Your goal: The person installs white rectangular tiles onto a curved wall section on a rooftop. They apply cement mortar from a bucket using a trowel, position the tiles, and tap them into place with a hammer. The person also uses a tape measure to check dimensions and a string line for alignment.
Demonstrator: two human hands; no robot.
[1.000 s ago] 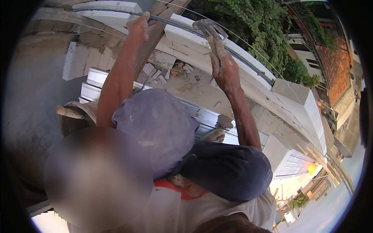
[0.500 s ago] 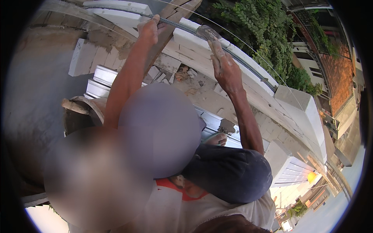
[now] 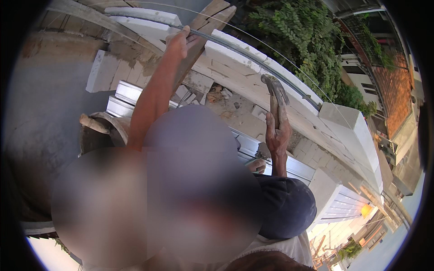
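Note:
A long dark ribbed steel bar (image 3: 239, 49) runs along the top of a white block wall (image 3: 235, 61). My left hand (image 3: 177, 44) is closed on this bar at the upper left, beside a thick wooden plank (image 3: 205, 22) that slants across the wall. In my right hand (image 3: 278, 133) I grip the wooden handle of a claw hammer (image 3: 274, 90). Its grey metal head points up and sits on the near side of the wall, apart from the bar.
A bucket (image 3: 120, 126) with a wooden handle sticking out stands at left. Shiny metal profiles (image 3: 129, 92) and broken block pieces (image 3: 187, 95) lie below the wall. A thin string (image 3: 271, 43) stretches above it. A large white block (image 3: 343, 119) stands at its right end; leafy branches (image 3: 298, 36) grow beyond.
My right hand has drawn the hammer back from the bar, down and toward me. The left hand has stayed on the bar. The whole view has shifted slightly.

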